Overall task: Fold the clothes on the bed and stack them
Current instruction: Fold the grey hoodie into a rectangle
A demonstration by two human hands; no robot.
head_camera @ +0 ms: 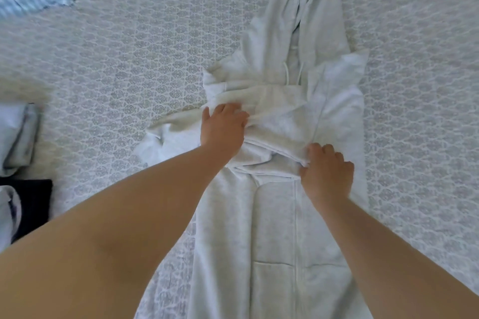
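The wide bed (pixel 129 41) in its pale patterned quilted cover is carrying a long white hooded fleece sweatshirt (pixel 274 228), lying lengthwise with the hood pointing away, and a small pile of folded light and dark clothes (pixel 18 163) is sitting at the left edge, likely the stack in the making. The left hand (pixel 223 128) is lying flat on the sleeve folded across the chest, fingers (pixel 228 109) straight and gripping nothing, seemingly pinning the fold, while the right hand (pixel 328 173) is curling its fingers round that sleeve's end, apparently tidying it.
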